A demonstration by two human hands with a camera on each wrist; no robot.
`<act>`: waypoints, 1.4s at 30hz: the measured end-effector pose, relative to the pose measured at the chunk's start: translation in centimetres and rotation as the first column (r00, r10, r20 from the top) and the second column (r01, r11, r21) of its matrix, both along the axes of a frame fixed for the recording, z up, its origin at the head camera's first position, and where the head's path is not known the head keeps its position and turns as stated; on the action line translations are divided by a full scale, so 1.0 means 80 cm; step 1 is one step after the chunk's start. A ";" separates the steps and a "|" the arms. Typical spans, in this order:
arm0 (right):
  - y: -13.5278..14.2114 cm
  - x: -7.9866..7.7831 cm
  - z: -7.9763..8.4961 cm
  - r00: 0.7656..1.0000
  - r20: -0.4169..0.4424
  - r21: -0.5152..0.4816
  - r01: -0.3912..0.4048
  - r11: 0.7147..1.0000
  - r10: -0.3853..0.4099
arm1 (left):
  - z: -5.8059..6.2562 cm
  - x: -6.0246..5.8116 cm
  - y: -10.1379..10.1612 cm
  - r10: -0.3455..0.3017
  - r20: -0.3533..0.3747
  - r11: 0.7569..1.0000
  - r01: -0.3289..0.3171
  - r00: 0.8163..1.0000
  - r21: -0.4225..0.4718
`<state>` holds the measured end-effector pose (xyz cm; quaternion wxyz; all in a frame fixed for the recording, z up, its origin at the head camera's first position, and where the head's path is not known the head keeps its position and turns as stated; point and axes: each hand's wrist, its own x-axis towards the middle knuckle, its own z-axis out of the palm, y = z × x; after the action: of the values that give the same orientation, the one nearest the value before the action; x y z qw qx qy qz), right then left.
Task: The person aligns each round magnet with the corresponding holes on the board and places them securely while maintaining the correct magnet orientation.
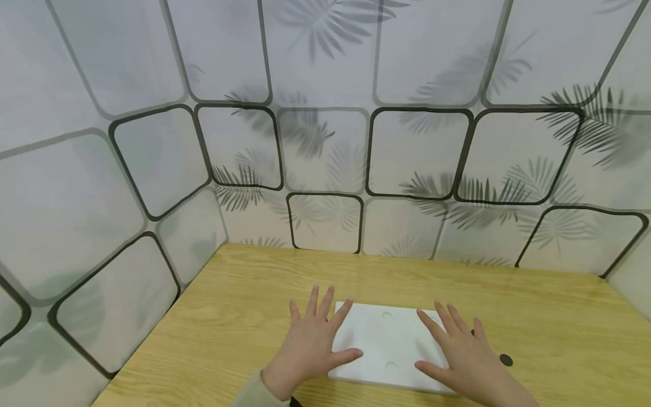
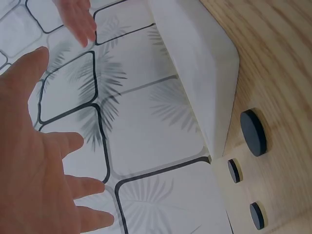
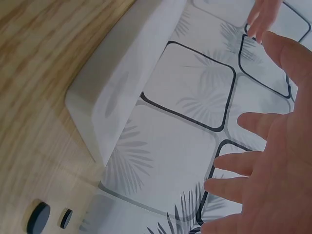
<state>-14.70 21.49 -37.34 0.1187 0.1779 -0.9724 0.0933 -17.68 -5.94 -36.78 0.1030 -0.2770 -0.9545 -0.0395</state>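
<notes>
A flat white rectangular slab [image 1: 378, 345] lies on the table, with two faint round marks on its top. My left hand [image 1: 307, 345] hovers by its left edge with fingers spread and nothing in them. Over the slab's right end my right hand [image 1: 465, 362] is likewise spread, holding nothing. The left wrist view shows the palm of the left hand [image 2: 39, 161] apart from the slab [image 2: 204, 63]. In the right wrist view the right hand [image 3: 273, 165] also stays clear of the slab [image 3: 117, 92].
A black disc [image 1: 506, 359] lies right of the slab. Three black discs, one larger disc [image 2: 253, 132] among them, lie off the slab's left side. Two more discs, including a larger one [image 3: 38, 218], show in the right wrist view. Patterned walls [image 1: 325, 152] border the wooden table [image 1: 244, 294].
</notes>
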 end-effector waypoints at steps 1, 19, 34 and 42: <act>0.000 0.000 0.000 1.000 -0.002 -0.003 -0.001 1.000 0.001 | 0.000 0.000 0.000 -0.003 0.000 1.000 0.003 1.000 0.001; -0.003 0.002 -0.001 0.995 -0.091 -0.035 -0.039 0.999 0.036 | -0.001 -0.003 0.000 -0.037 -0.003 0.997 0.037 0.999 0.069; -0.005 0.001 0.000 0.993 -0.115 -0.035 -0.027 0.999 0.023 | -0.001 -0.003 0.000 -0.045 -0.005 0.997 0.045 0.999 0.056; -0.005 -0.001 0.001 0.994 -0.110 -0.013 -0.023 1.000 0.021 | 0.002 -0.001 0.001 -0.052 -0.040 0.999 0.052 0.998 0.002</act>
<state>-14.80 21.08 -37.27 0.1722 0.1926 -0.9617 0.0917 -17.78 -5.88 -36.64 0.1213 -0.3024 -0.9447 -0.0379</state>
